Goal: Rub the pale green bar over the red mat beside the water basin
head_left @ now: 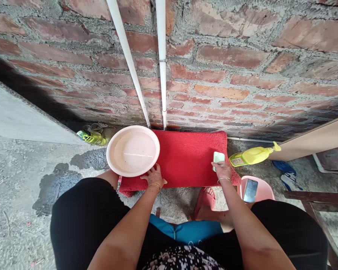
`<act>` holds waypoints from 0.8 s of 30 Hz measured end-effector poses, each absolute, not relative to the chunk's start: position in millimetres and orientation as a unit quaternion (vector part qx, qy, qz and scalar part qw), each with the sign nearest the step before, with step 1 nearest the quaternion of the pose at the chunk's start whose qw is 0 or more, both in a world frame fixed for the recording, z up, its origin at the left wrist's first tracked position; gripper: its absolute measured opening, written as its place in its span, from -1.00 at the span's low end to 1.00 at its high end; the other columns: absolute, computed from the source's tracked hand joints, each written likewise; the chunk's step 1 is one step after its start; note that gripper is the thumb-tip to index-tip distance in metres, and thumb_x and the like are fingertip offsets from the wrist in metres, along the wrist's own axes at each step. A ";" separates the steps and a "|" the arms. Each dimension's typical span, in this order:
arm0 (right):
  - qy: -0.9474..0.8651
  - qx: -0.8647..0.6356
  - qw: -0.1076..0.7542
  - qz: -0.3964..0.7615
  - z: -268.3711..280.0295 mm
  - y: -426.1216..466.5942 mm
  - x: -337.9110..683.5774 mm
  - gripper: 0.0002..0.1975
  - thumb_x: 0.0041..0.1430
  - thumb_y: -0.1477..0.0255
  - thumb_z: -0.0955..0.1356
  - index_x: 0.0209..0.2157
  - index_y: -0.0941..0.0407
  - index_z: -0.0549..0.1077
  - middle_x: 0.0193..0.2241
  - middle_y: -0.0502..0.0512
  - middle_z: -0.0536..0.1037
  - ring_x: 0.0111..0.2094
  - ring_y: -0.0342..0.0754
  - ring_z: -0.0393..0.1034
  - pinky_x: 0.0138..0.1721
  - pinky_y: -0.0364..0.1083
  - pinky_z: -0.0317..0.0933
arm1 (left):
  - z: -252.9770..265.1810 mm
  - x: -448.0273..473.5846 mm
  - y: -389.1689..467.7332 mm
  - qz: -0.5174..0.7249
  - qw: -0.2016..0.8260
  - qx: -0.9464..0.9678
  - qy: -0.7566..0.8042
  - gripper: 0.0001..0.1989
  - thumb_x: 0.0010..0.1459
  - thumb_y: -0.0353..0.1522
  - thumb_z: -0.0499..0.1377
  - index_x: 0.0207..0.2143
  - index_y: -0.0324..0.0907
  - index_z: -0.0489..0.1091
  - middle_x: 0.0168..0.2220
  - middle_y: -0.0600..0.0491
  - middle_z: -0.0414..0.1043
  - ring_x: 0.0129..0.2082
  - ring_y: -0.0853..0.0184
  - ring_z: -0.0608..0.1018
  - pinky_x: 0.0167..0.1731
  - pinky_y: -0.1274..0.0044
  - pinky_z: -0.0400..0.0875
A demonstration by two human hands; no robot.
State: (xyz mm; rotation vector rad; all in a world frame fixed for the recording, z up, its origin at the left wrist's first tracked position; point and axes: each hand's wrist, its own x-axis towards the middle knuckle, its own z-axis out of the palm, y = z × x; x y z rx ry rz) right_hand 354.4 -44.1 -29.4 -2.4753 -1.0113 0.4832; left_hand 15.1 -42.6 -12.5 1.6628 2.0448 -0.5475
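Pale green, round-cornered block [219, 156] is held in the right grip [224, 171], the left grip [154, 177] spread wide on red cloth [186, 157]

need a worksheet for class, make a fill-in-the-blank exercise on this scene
The left hand, beside the basin, rests on cloth coloured ____.
The right hand holds a block coloured pale ____.
The wall ahead is built of ____.
The yellow pump bottle is past the cloth's ____ end.

Missing words: red; green; bricks; right.
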 end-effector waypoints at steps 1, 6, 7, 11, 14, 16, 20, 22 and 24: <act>-0.398 -0.873 0.213 0.185 -29.8 -39.5 333.7 -0.67 -0.16 0.15 0.40 -0.45 0.13 0.43 -0.42 0.08 0.38 -0.39 -0.05 0.28 -0.27 -0.07 0.16 | -11.8 15.1 -42.7 -0.195 0.225 0.602 0.741 0.04 -0.26 -0.12 0.31 0.25 -0.07 -0.13 0.23 -0.29 -0.12 0.18 -0.16 0.02 -0.11 -0.10 0.11; -0.545 -0.787 0.169 0.234 -27.2 -14.9 207.3 -0.73 -0.14 0.17 0.41 -0.44 0.05 0.41 -0.35 -0.02 0.30 -0.36 -0.13 0.22 -0.28 -0.16 0.12 | -11.9 14.0 -42.9 -0.197 0.228 0.601 0.740 0.06 -0.28 -0.10 0.31 0.24 -0.07 -0.14 0.23 -0.28 -0.11 0.18 -0.14 0.02 -0.10 -0.08 0.12; -0.560 -0.778 0.156 0.237 -26.4 -11.2 186.0 -0.74 -0.13 0.17 0.41 -0.43 0.04 0.41 -0.34 -0.02 0.29 -0.37 -0.14 0.21 -0.30 -0.17 0.11 | -12.5 13.6 -42.9 -0.198 0.230 0.602 0.739 0.06 -0.28 -0.10 0.31 0.24 -0.07 -0.14 0.23 -0.28 -0.11 0.18 -0.14 0.02 -0.10 -0.07 0.13; -0.570 -0.782 0.111 0.227 -26.6 -3.8 146.5 -0.74 -0.09 0.17 0.39 -0.39 0.03 0.41 -0.28 0.00 0.26 -0.37 -0.14 0.19 -0.39 -0.17 0.06 | -15.3 13.0 -42.7 -0.197 0.232 0.603 0.738 0.07 -0.28 -0.09 0.31 0.24 -0.07 -0.14 0.23 -0.27 -0.11 0.17 -0.14 0.02 -0.10 -0.07 0.13; -0.593 -0.758 0.116 0.243 -28.9 -5.8 161.9 -0.74 -0.07 0.17 0.38 -0.37 0.02 0.40 -0.29 -0.03 0.26 -0.38 -0.15 0.19 -0.39 -0.18 0.05 | -16.4 13.5 -42.4 -0.194 0.227 0.600 0.742 0.06 -0.30 -0.11 0.32 0.24 -0.09 -0.12 0.22 -0.27 -0.09 0.16 -0.13 0.05 -0.10 -0.08 0.12; -0.600 -0.749 0.129 0.250 -30.4 -9.1 184.1 -0.75 -0.07 0.18 0.38 -0.37 0.02 0.39 -0.31 -0.05 0.27 -0.38 -0.16 0.20 -0.37 -0.18 0.06 | -16.4 14.0 -42.1 -0.194 0.225 0.599 0.744 0.07 -0.31 -0.12 0.33 0.23 -0.09 -0.11 0.22 -0.28 -0.09 0.16 -0.13 0.05 -0.10 -0.07 0.13; -0.540 -0.794 0.156 0.233 -32.2 -19.3 244.5 -0.73 -0.10 0.16 0.38 -0.40 0.03 0.39 -0.31 -0.05 0.27 -0.39 -0.15 0.22 -0.32 -0.16 0.11 | -15.3 14.3 -42.1 -0.194 0.222 0.600 0.744 0.06 -0.30 -0.12 0.33 0.24 -0.09 -0.11 0.21 -0.30 -0.08 0.16 -0.15 0.06 -0.10 -0.08 0.12; -0.499 -0.824 0.160 0.216 -32.3 -28.7 283.1 -0.71 -0.13 0.16 0.39 -0.41 0.05 0.40 -0.31 -0.02 0.28 -0.38 -0.13 0.24 -0.28 -0.14 0.13 | -14.6 14.2 -42.2 -0.194 0.222 0.601 0.743 0.06 -0.30 -0.13 0.32 0.24 -0.10 -0.11 0.22 -0.30 -0.09 0.17 -0.15 0.05 -0.10 -0.08 0.13; -0.455 -0.855 0.156 0.193 -32.0 -42.3 325.3 -0.69 -0.16 0.15 0.40 -0.41 0.06 0.41 -0.30 0.02 0.30 -0.36 -0.10 0.26 -0.26 -0.10 0.14 | -13.9 14.3 -42.1 -0.196 0.222 0.600 0.743 0.06 -0.29 -0.13 0.32 0.24 -0.10 -0.12 0.22 -0.30 -0.10 0.18 -0.16 0.03 -0.10 -0.08 0.13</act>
